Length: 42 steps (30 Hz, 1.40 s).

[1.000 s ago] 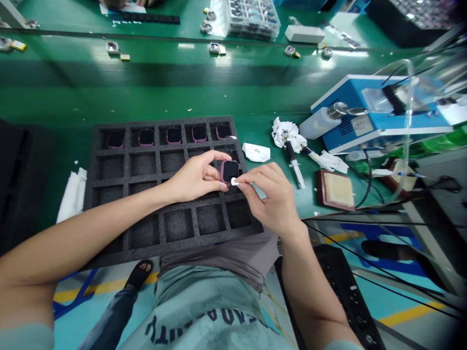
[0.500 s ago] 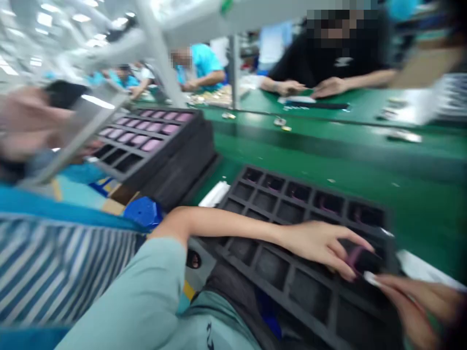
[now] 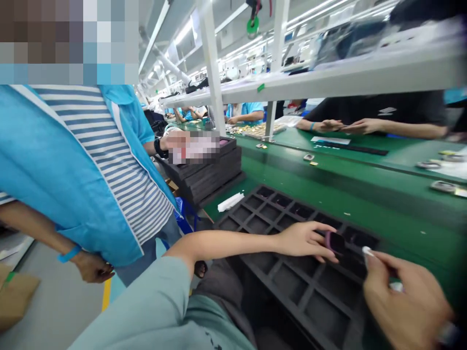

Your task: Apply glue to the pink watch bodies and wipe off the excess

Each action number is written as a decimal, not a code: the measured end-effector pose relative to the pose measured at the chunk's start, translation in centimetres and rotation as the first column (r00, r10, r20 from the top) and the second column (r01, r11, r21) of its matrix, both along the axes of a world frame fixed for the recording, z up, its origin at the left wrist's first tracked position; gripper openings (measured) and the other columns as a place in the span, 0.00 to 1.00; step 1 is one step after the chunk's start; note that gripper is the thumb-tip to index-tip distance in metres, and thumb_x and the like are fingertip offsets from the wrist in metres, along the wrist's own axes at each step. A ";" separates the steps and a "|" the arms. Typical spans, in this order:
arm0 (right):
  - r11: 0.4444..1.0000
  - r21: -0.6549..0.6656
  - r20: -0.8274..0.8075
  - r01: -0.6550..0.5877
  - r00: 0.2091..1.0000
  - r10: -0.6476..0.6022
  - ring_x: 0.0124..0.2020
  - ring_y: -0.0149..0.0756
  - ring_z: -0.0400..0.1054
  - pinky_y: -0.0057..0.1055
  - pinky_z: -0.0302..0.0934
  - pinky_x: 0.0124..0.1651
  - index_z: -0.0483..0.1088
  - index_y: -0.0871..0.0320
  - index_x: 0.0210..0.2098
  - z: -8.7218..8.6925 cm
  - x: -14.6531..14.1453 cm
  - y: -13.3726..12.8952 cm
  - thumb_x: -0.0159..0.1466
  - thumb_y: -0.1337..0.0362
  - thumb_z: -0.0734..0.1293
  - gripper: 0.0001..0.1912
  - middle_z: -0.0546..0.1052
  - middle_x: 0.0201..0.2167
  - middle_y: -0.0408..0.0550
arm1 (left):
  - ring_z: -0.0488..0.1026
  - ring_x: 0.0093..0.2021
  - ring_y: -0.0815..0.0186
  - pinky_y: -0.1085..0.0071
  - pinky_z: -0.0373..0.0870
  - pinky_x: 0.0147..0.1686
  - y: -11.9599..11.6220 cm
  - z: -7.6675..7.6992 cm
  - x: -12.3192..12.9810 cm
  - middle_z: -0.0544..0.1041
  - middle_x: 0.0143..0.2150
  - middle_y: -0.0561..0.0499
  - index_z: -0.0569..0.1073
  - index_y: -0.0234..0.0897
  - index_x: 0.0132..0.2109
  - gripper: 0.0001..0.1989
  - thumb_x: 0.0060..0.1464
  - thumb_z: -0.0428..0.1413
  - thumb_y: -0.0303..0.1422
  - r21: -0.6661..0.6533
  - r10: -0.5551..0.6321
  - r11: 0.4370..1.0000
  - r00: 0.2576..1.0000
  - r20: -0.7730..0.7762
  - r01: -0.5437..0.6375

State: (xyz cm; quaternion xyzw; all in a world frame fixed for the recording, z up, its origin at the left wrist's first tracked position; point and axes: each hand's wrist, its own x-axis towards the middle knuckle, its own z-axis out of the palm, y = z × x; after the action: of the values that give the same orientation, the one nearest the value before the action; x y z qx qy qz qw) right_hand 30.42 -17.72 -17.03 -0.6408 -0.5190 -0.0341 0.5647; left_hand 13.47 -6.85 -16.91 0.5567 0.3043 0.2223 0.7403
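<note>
My left hand [image 3: 304, 240] reaches across the black foam tray [image 3: 308, 287], its fingers closed round the edge of a small smartwatch body [image 3: 334, 243] with a dark face and a purple rim. Just to the right is my right hand [image 3: 408, 291], pinching a small white piece [image 3: 367, 251] between thumb and forefinger. A little gap separates the white piece from the watch body. Dark watch bodies [image 3: 301, 210] sit in the tray's far row of compartments, while the nearer compartments look bare.
A co-worker in a blue jacket [image 3: 83, 184] stands close on my left, a hand at a stack of black foam trays [image 3: 211, 175]. A white strip [image 3: 230, 201] lies beside my tray. Across the green bench [image 3: 280, 167], another person's hands [image 3: 350, 126] handle something small.
My view has swung left, bringing the standing co-worker into sight. The right hand and its white piece have drawn away from the watch body, which my left hand still holds.
</note>
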 end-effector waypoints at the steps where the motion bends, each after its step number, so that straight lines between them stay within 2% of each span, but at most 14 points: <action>1: 0.999 0.017 0.024 -0.042 0.999 0.042 0.35 0.53 0.72 0.54 0.65 0.45 0.71 0.44 0.31 -0.7 0.0 0.9 0.67 0.36 0.60 0.23 0.77 0.31 0.61 | 0.81 0.34 0.67 0.61 0.77 0.44 0.0 0.1 0.0 0.80 0.37 0.51 0.64 0.35 0.69 0.43 0.47 0.70 0.21 0.003 0.015 1.000 1.000 -0.008 -0.015; 4: 0.999 0.043 0.010 -0.027 1.000 0.026 0.33 0.57 0.71 0.56 0.63 0.44 0.69 0.41 0.30 -1.9 0.1 2.5 0.66 0.40 0.61 0.17 0.77 0.29 0.61 | 0.81 0.34 0.66 0.60 0.77 0.43 0.0 0.1 0.0 0.80 0.38 0.49 0.64 0.33 0.68 0.42 0.47 0.69 0.21 0.017 0.026 1.000 1.000 -0.014 -0.026; 9: 1.000 0.023 0.015 0.008 1.000 -0.008 0.32 0.57 0.71 0.55 0.63 0.42 0.69 0.40 0.31 -1.9 0.5 2.4 0.64 0.44 0.63 0.12 0.77 0.29 0.60 | 0.81 0.34 0.66 0.59 0.77 0.43 0.2 -0.3 -0.1 0.80 0.39 0.49 0.66 0.33 0.66 0.42 0.45 0.71 0.22 0.035 0.027 0.999 1.000 0.012 -0.028; 14: 1.000 0.018 -0.002 0.016 1.000 -0.016 0.32 0.57 0.72 0.56 0.63 0.43 0.71 0.42 0.31 -1.9 0.1 2.1 0.64 0.42 0.62 0.14 0.77 0.30 0.61 | 0.81 0.34 0.65 0.62 0.77 0.40 0.7 -1.3 0.1 0.80 0.40 0.48 0.67 0.34 0.63 0.43 0.40 0.74 0.25 0.004 0.012 1.000 0.998 0.057 -0.012; 18: 1.000 0.005 0.001 0.027 1.000 -0.027 0.33 0.58 0.72 0.56 0.63 0.43 0.71 0.42 0.31 -1.8 -0.1 1.9 0.64 0.39 0.61 0.17 0.76 0.30 0.62 | 0.81 0.33 0.65 0.61 0.78 0.39 1.1 -2.1 0.2 0.79 0.43 0.48 0.68 0.36 0.62 0.49 0.30 0.78 0.28 -0.002 0.004 1.000 0.998 0.069 -0.003; 21: 1.000 -0.008 0.009 0.024 1.000 -0.024 0.33 0.57 0.71 0.56 0.63 0.42 0.71 0.43 0.31 -1.7 -0.1 1.8 0.64 0.37 0.60 0.20 0.76 0.30 0.63 | 0.80 0.31 0.66 0.62 0.77 0.39 1.2 -2.2 0.1 0.79 0.43 0.49 0.68 0.36 0.62 0.53 0.25 0.79 0.28 0.014 -0.006 1.000 0.999 0.048 0.005; 25: 0.999 -0.014 -0.006 0.037 0.999 -0.037 0.33 0.58 0.71 0.56 0.62 0.40 0.71 0.44 0.31 -1.6 0.0 1.9 0.63 0.37 0.60 0.21 0.76 0.30 0.63 | 0.80 0.31 0.68 0.65 0.77 0.38 1.1 -1.9 -0.1 0.79 0.44 0.50 0.69 0.37 0.59 0.52 0.22 0.79 0.26 0.035 -0.014 0.999 0.998 0.061 0.012; 30: 0.999 0.035 0.045 -0.002 0.999 0.000 0.31 0.54 0.71 0.53 0.64 0.40 0.70 0.44 0.31 -1.6 -0.1 1.9 0.66 0.38 0.60 0.21 0.77 0.29 0.60 | 0.81 0.33 0.68 0.65 0.79 0.36 0.9 -1.4 -0.2 0.77 0.57 0.40 0.72 0.36 0.57 0.45 0.29 0.78 0.29 0.078 0.005 0.997 0.998 0.064 -0.010; 34: 0.997 0.079 0.130 -0.020 0.992 0.009 0.32 0.49 0.72 0.47 0.67 0.42 0.74 0.55 0.35 -2.0 -0.1 1.8 0.69 0.42 0.59 0.25 0.78 0.30 0.58 | 0.81 0.34 0.68 0.64 0.78 0.37 0.7 -1.0 -0.3 0.75 0.61 0.37 0.73 0.35 0.57 0.42 0.31 0.77 0.29 0.119 0.013 0.993 0.999 0.044 -0.018; 36: 0.994 0.102 0.159 -0.041 0.987 0.024 0.33 0.46 0.72 0.44 0.67 0.42 0.76 0.59 0.37 -2.3 0.0 1.8 0.71 0.45 0.59 0.25 0.79 0.31 0.56 | 0.81 0.34 0.69 0.63 0.78 0.37 0.6 -0.8 -0.4 0.75 0.61 0.37 0.74 0.34 0.57 0.43 0.31 0.77 0.29 0.128 0.022 0.991 0.999 0.034 -0.026; 42: 0.985 0.151 0.172 -0.085 0.983 0.058 0.33 0.42 0.71 0.39 0.66 0.42 0.77 0.61 0.38 -2.6 -0.1 1.8 0.71 0.52 0.62 0.19 0.78 0.31 0.53 | 0.80 0.31 0.69 0.62 0.77 0.38 0.1 0.0 -0.3 0.78 0.51 0.41 0.74 0.31 0.56 0.40 0.32 0.76 0.26 0.133 0.068 0.989 0.998 0.003 -0.068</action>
State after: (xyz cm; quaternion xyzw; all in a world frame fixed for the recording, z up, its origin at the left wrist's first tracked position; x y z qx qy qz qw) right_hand 30.32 -15.94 -19.62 -0.5699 -0.5829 -0.1082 0.5689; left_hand 13.14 -6.75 -16.91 0.5942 0.3083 0.2666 0.6934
